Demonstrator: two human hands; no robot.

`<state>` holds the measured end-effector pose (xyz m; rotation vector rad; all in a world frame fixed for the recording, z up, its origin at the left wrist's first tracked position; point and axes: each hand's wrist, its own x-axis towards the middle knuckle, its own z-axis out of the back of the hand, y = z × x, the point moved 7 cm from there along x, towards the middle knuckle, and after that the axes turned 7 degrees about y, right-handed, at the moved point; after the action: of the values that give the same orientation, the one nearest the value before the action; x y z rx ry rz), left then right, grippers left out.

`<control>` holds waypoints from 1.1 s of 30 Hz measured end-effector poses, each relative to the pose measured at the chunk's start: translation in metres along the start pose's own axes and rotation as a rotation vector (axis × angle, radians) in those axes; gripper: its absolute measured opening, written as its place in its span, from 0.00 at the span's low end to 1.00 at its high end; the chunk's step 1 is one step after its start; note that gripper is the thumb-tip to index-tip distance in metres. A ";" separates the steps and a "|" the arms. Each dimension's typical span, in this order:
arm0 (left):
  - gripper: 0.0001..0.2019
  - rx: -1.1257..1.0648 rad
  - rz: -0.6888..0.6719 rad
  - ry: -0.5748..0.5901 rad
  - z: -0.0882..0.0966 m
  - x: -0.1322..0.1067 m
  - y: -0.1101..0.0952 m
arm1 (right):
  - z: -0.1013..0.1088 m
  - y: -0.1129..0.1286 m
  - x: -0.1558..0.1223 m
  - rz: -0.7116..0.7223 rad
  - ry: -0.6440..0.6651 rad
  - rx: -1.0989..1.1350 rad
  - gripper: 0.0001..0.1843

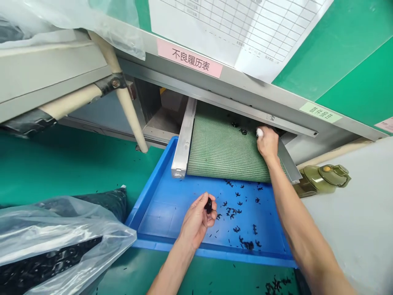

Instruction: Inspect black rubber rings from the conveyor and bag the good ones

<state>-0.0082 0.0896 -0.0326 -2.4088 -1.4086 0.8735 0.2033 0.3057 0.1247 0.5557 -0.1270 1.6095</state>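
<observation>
The left hand (pixel 196 223) pinches a small black part (pixel 208 205) in its fingers. The right hand (pixel 267 143) lies on the green mesh belt (pixel 227 151), its hold unclear. Loose black parts (pixel 233 212) in the blue tray (pixel 141 196) could scatter over the rim if bumped.

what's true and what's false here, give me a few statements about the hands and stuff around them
1. The left hand pinches a small black piece above the blue tray. True.
2. The right hand is inside the tray. False: it is at the green mesh belt.
3. Black pieces lie scattered in the tray. True.
4. The olive bottle stands upright. False: the olive bottle lies on its side.
5. The clear plastic bag at lower left is empty. False: the clear plastic bag holds black pieces.
6. A pink label sits on the metal edge above the belt. True.
</observation>
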 end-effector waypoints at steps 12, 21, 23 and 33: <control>0.15 0.384 -0.098 0.107 -0.018 -0.005 0.001 | -0.017 0.121 -0.221 0.027 0.498 0.571 0.10; 0.18 0.616 -0.204 0.168 -0.024 -0.007 -0.002 | -0.011 0.114 -0.215 0.114 0.736 0.681 0.06; 0.20 0.571 -0.197 0.142 -0.024 -0.009 -0.004 | -0.013 0.118 -0.218 0.091 0.684 0.746 0.07; 0.16 0.444 -0.148 0.134 -0.021 -0.010 -0.005 | -0.029 0.113 -0.219 -0.055 0.572 0.818 0.09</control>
<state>-0.0031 0.0861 -0.0099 -1.9675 -1.1780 0.8625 0.0906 0.1042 0.0343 0.6721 1.0000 1.6708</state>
